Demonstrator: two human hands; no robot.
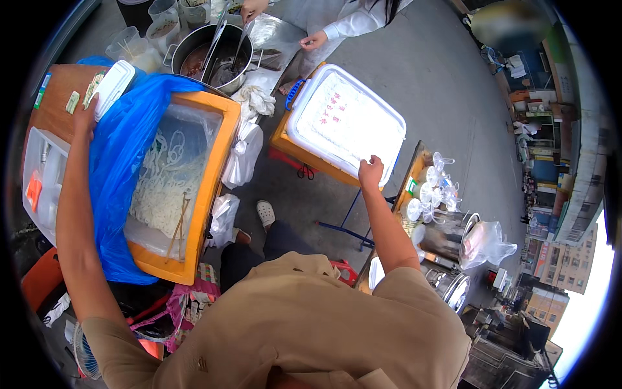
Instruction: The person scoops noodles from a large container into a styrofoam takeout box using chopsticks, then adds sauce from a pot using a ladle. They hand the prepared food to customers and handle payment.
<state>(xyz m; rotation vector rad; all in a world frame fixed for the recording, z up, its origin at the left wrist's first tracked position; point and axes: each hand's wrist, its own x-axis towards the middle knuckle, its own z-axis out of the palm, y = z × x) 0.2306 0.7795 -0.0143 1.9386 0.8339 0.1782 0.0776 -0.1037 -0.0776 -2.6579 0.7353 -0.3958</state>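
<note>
My left hand [86, 119] reaches to the far left, against a small bundle of narrow paper-like slips [93, 88] on a brown board [60, 87]. A white lidded box [115, 87] is right beside its fingers; whether it grips anything is hidden. Over the near right part of a white plastic lid [316, 133], my right hand [371, 171] has its fingers partly curled, with nothing visible in it. Before me, an orange-rimmed foam box [194, 248] lined with clear plastic holds white noodles [163, 204] and a pair of wooden chopsticks [179, 226]. Blue plastic sheeting [114, 180] covers its left side.
Beyond the foam box stands a steel pot [175, 63] of dark liquid with utensils, one held by another person's hand [252, 8]. Plastic bags [246, 153] hang between the stands. Lidded cups [426, 192] and a steel container [444, 238] occupy the right bench.
</note>
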